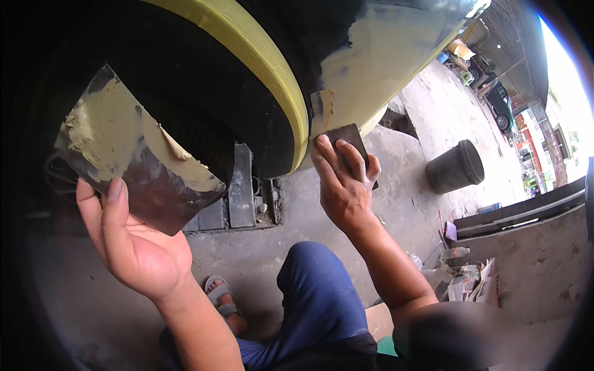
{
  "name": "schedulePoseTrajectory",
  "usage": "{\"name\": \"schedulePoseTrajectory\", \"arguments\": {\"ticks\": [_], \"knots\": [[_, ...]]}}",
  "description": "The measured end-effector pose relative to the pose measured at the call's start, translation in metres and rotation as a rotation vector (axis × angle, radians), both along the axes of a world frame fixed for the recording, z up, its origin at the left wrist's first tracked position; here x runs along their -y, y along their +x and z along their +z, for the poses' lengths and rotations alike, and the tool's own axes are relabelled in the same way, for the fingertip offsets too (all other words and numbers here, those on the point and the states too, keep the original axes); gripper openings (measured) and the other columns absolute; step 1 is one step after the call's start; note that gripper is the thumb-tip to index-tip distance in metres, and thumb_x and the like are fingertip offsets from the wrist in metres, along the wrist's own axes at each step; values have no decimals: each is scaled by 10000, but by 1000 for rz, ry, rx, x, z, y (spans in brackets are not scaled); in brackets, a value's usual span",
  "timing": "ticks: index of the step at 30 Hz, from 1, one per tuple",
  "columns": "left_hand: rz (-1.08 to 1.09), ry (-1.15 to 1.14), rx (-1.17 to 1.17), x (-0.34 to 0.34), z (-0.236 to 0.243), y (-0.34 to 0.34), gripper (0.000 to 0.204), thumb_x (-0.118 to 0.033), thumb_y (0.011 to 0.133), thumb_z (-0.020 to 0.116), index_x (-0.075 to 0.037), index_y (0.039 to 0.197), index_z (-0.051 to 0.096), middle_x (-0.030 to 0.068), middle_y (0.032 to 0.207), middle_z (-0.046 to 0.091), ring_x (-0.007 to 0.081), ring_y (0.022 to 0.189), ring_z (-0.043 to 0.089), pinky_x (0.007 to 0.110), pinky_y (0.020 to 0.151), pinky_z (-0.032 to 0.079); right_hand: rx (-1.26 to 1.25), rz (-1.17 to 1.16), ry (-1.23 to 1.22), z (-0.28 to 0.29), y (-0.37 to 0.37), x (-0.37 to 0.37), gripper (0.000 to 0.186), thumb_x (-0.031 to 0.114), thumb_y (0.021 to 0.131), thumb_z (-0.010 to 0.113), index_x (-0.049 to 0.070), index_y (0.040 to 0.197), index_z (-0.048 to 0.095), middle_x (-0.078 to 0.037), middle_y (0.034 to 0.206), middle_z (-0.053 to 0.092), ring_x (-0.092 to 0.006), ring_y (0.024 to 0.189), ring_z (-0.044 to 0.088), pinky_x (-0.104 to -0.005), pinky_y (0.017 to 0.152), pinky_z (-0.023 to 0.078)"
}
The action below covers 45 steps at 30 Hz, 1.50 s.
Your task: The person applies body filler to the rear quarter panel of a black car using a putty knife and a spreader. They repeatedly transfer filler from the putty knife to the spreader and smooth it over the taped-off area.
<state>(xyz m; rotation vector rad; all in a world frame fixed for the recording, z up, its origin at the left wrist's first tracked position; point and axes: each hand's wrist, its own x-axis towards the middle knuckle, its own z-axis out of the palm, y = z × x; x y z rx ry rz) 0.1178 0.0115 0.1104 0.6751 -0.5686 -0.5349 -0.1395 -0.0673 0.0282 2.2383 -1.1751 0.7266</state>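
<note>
My left hand (pixel 145 253) grips the lower edge of a dark, flat putty board (pixel 167 191), its thumb on the face. Pale yellow body filler (pixel 99 127) lies in thick smears over the upper part of that board. In my right hand (pixel 346 191) is a dark, flat putty spreader (pixel 346 137), fingers spread across its face. The spreader's upper edge meets the lower part of a vehicle body panel (pixel 380 52), just beside the wheel arch. Filler coats much of this panel. A yellow strip (pixel 272 52) follows the arch's curved edge.
A dark bucket (pixel 451 168) stands on the concrete floor to the right. Scrap paper (pixel 473 281) and a plastic bottle (pixel 456 253) lie near a low wall (pixel 532 253). Below the arch is a floor recess with a grey slab (pixel 241 191). A green vehicle (pixel 500 106) is parked farther off.
</note>
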Motion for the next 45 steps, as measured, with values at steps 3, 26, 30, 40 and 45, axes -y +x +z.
{"name": "schedulePoseTrajectory", "arguments": {"ticks": [3, 26, 30, 40, 45], "knots": [[-17, 4, 2, -1, 0, -2, 375, -112, 971, 468, 10, 1324, 503, 122, 1273, 592, 211, 1162, 563, 363, 1009, 427, 10, -1, -11, -10, -3, 2, 376, 21, 767, 645, 127, 1125, 692, 46, 1337, 609, -200, 1237, 467, -441, 1030, 250], [-495, 125, -13, -38, -18, -69, 407, -11, 977, 477, 23, 1371, 382, 151, 1253, 589, 165, 1137, 546, 319, 1032, 407, 698, 632, 868, 33, -25, -80, 469, -95, 813, 637, 6, 1269, 613, -124, 1328, 622, -309, 1243, 536, -396, 1050, 431], [-351, 127, 247, -39, -33, -64, 409, -5, 1003, 446, 23, 1396, 338, 156, 1264, 573, 142, 1123, 543, 286, 1007, 409, 607, 516, 582, 65, -22, -88, 456, -73, 778, 679, 38, 1218, 637, -92, 1302, 644, -312, 1193, 566, -413, 1011, 428], [-298, 139, 451, -38, -44, -71, 398, -24, 1019, 447, 50, 1382, 302, 190, 1281, 536, 167, 1129, 541, 297, 997, 416, 170, 401, 485, 56, -5, -102, 371, 65, 819, 670, 161, 1178, 670, 57, 1310, 637, -216, 1175, 550, -485, 939, 381], [-106, 53, 603, -31, -42, -58, 390, -20, 1017, 437, 93, 1359, 286, 240, 1262, 538, 202, 1110, 561, 311, 986, 426, 292, 187, 280, 43, -19, -63, 376, 14, 798, 674, 157, 1146, 666, 24, 1280, 656, -235, 1112, 588, -465, 913, 381]]}}
